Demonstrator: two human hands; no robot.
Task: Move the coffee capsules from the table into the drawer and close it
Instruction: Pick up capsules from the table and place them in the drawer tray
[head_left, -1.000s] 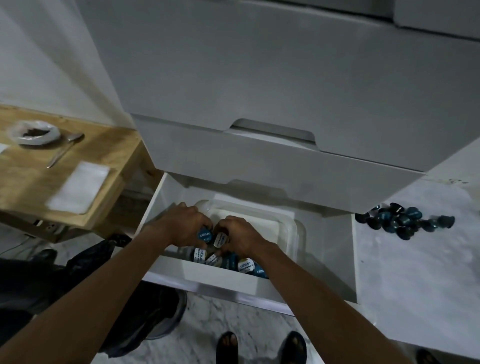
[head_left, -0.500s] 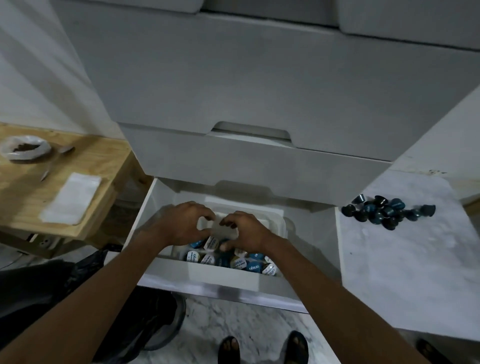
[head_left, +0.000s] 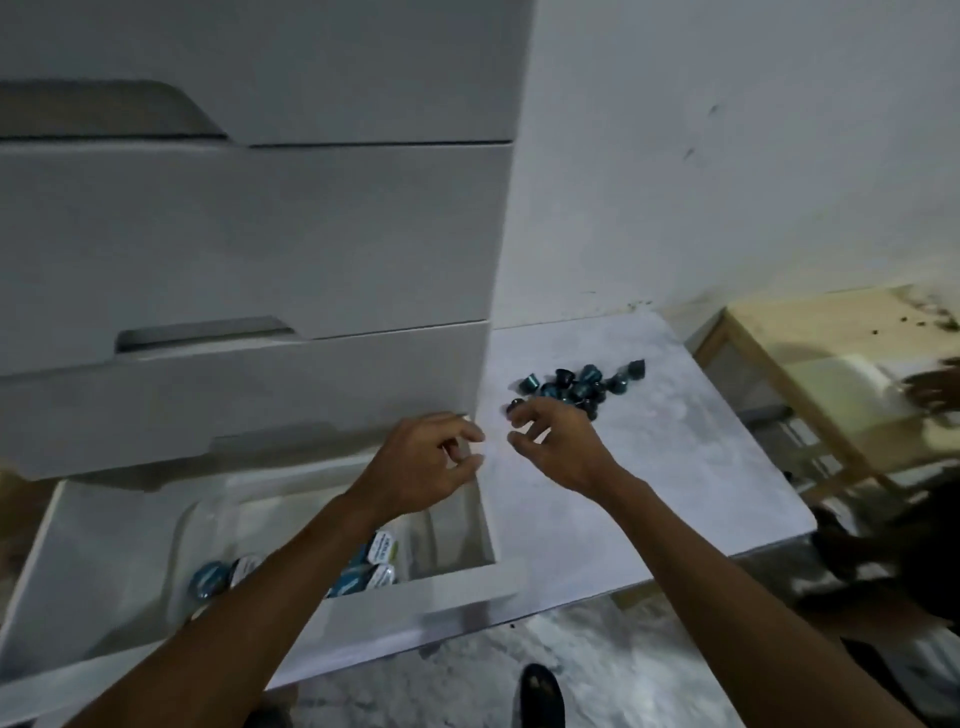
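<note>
A heap of several dark blue coffee capsules (head_left: 582, 385) lies on the marbled white table (head_left: 675, 467). My right hand (head_left: 558, 441) hovers just in front of the heap, fingers spread, holding nothing. Beside it, over the right rim of the open white drawer (head_left: 457, 592), my left hand (head_left: 426, 462) is also empty with curled, parted fingers. Inside the drawer a clear tray holds several capsules (head_left: 374, 564) with white and blue lids, partly hidden by my left forearm.
Shut white drawer fronts (head_left: 249, 234) rise above the open drawer. A white wall stands behind the table. At the right is a wooden shelf unit (head_left: 810, 374) with another person's hand (head_left: 935, 389) at the edge. My shoe (head_left: 543, 696) is on the marbled floor.
Both hands have left the capsules in the drawer and swung right and up toward the heap on the table. My view has turned right.
</note>
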